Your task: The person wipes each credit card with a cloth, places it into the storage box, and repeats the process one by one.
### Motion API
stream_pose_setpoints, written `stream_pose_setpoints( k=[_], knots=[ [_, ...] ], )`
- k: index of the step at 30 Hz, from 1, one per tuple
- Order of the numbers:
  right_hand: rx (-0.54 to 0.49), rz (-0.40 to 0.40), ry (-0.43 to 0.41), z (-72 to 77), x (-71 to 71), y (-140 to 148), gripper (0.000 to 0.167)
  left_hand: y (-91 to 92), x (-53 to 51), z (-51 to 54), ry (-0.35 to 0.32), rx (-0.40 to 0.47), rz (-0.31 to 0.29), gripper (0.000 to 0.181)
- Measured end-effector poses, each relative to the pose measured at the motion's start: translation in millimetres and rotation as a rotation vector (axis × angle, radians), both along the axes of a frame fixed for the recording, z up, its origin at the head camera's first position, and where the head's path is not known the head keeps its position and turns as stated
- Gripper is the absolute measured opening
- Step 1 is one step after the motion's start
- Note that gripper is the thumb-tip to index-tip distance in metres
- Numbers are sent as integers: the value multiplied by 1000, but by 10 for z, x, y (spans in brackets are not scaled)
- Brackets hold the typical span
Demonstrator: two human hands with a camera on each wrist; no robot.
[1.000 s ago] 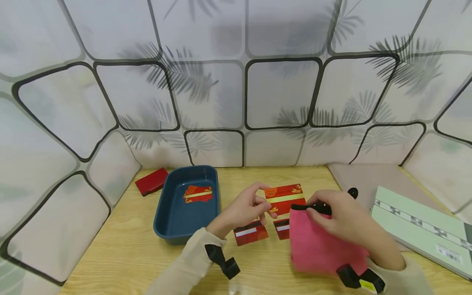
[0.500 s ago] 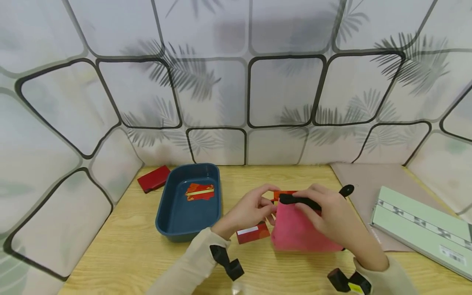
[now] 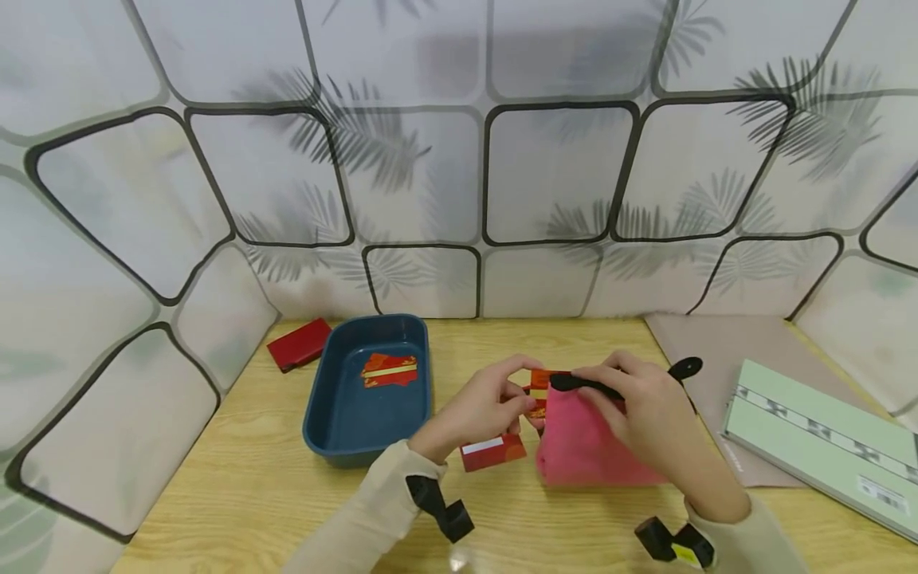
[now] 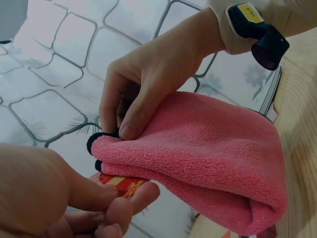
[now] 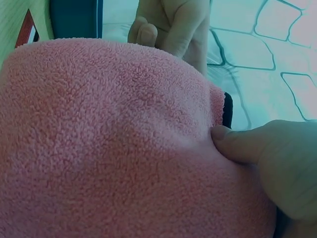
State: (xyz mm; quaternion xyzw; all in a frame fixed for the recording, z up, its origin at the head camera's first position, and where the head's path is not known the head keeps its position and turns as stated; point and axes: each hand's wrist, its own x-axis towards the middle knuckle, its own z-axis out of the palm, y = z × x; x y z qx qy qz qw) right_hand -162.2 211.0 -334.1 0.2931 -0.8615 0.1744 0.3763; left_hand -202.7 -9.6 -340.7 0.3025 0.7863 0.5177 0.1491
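We find the pink cloth (image 4: 213,134) matt with a rough, fuzzy pile; the red-and-gold card (image 4: 115,179) smooth; the blue tray (image 3: 340,459) smooth, plastic-looking; the table (image 3: 215,494) wood-grained.

No word or number can be made out with certainty. On the small black plastic camera (image 4: 270,47) at the wrist behind the right grip (image 3: 649,406), a yellow rectangular sticker (image 4: 251,13) bears dark characters, slanted and too small to read. To the right of that grip, a flat pale-green rectangular folder (image 3: 803,430) carries a white rectangular label (image 3: 884,498) with black barcode bars; its fine print is illegible. The red-and-gold rectangular card (image 4: 117,180) pinched in the left grip (image 3: 476,406), and the similar red-and-gold cards (image 3: 388,371) left of it, show gold markings too blurred to read.
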Motion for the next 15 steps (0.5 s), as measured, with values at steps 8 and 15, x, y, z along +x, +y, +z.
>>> stream_pose_setpoints(
  k=[8,15],
  knots=[
    [-9,-122,-36,99,15,142,28,19,-14,17,11,34,31,42],
    [16,-144,3,178,-4,327,29,3,-21,36,-43,74,50,44]
  ],
)
